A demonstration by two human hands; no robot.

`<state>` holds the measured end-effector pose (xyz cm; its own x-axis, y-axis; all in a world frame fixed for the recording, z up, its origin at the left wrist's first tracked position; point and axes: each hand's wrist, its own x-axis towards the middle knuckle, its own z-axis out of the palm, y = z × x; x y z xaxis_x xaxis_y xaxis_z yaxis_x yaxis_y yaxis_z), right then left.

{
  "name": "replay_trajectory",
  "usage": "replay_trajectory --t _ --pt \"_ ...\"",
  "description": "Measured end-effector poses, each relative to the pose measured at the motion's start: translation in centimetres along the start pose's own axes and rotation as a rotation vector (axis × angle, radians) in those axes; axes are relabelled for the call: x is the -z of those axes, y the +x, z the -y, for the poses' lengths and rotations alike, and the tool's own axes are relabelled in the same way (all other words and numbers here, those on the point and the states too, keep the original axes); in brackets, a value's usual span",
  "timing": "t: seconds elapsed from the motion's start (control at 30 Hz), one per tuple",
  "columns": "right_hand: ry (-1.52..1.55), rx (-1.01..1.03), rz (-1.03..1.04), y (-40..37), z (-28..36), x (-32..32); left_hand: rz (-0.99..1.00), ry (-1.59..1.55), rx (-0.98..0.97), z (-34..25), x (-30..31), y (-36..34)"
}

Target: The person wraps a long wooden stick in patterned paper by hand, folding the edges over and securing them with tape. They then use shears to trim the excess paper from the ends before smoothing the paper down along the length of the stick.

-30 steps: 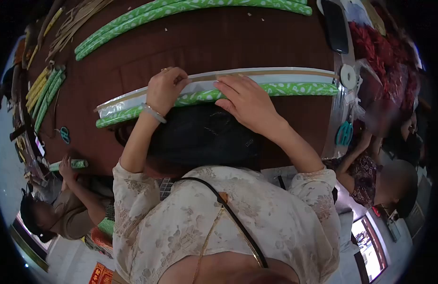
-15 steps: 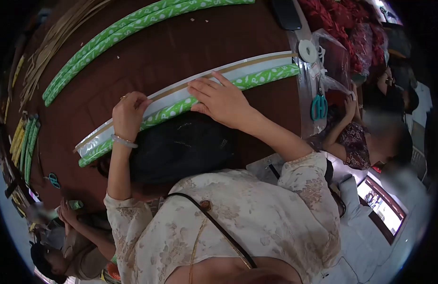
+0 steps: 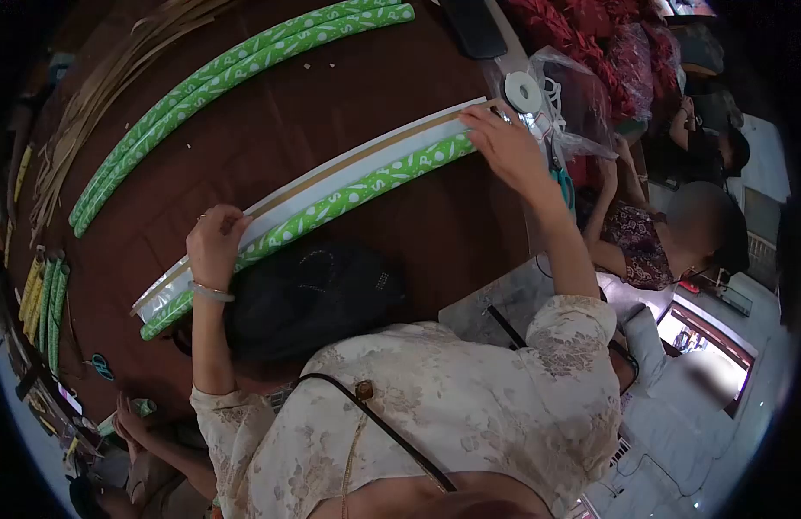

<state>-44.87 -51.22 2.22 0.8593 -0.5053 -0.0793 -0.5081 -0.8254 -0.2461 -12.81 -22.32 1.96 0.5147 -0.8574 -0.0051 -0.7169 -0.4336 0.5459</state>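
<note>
A long green strip with white patterns (image 3: 357,189) lies across the dark brown table (image 3: 270,130), partly wrapped in a white sheet with a tan tape edge (image 3: 331,173). My left hand (image 3: 214,242) presses down on the strip near its left end. My right hand (image 3: 504,143) pinches the right end of the white sheet. A black bag (image 3: 309,294) rests on the table just in front of me, below the strip.
Two more green patterned strips (image 3: 236,65) lie further back. A white tape roll (image 3: 523,91), teal scissors (image 3: 563,186) and red goods in plastic (image 3: 591,52) sit at the right. Other people sit at the right (image 3: 669,233) and lower left (image 3: 132,432). Tan slats (image 3: 97,78) lie far left.
My right hand slid from the middle of the strip to its right end. The view has swung, so the strip now runs diagonally. My left hand stays near the left end.
</note>
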Motion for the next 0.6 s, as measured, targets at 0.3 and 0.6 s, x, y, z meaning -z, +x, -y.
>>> replay_trajectory --t 0.3,0.6 --pt "0.023 -0.005 -0.22 1.2 -1.4 1.4 0.005 -0.007 0.027 0.1 -0.2 -0.3" --pt "0.41 0.474 -0.067 7.8 13.3 -1.9 -0.058 -0.071 0.012 0.6 -0.7 -0.6"
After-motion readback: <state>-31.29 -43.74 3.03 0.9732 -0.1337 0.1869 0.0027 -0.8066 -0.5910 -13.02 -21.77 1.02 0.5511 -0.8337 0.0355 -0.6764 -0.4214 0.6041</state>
